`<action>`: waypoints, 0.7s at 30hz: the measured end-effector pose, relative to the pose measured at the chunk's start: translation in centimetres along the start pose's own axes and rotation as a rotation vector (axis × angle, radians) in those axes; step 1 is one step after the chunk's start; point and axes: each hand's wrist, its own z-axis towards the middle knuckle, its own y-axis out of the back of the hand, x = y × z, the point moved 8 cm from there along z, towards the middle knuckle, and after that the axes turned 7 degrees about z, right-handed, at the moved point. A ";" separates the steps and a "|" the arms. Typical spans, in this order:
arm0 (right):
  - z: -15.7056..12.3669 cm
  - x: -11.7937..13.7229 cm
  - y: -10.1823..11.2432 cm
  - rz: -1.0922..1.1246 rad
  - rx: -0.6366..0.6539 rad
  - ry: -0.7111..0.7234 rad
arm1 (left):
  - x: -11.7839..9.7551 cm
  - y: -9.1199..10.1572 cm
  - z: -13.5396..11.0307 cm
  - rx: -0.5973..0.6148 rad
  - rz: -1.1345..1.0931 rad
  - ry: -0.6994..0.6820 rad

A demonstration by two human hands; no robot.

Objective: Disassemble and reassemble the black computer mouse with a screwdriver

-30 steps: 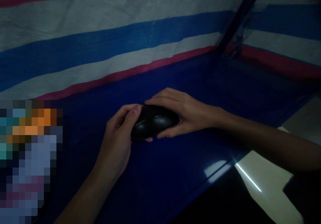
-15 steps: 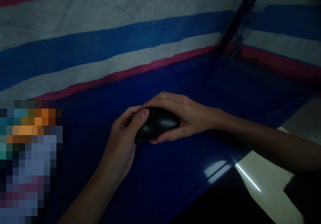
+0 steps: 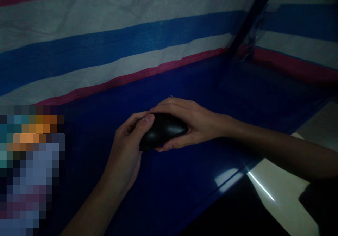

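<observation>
A black computer mouse (image 3: pixel 158 132) is held between both hands over the dark blue table surface. My left hand (image 3: pixel 130 134) grips its left end, the thumb lying on top of the shell and the fingers curled behind. From the other side my right hand (image 3: pixel 187 119) wraps the mouse, fingers along its far side and thumb along its near side. The underside of the mouse and most of the fingertips are hidden.
Striped red, white and blue sheeting (image 3: pixel 132 35) rises behind the blue surface (image 3: pixel 169 193). A dark post (image 3: pixel 252 19) stands in the far right corner. At the left edge lies a pixelated patch (image 3: pixel 34 169). Pale floor (image 3: pixel 287 193) shows at the lower right.
Both hands and the mouse have shifted very slightly to the left. The grip looks the same.
</observation>
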 end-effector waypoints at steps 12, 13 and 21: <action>-0.1 0.3 0.7 0.035 -0.106 0.028 | -0.9 -0.3 -0.3 -0.003 0.044 -0.131; -0.2 0.3 0.7 0.039 -0.113 0.038 | -0.8 -0.5 -0.4 0.012 0.050 -0.114; 0.2 -0.7 1.1 0.248 -0.149 -0.129 | -0.9 -0.5 -0.6 0.011 -0.016 -0.044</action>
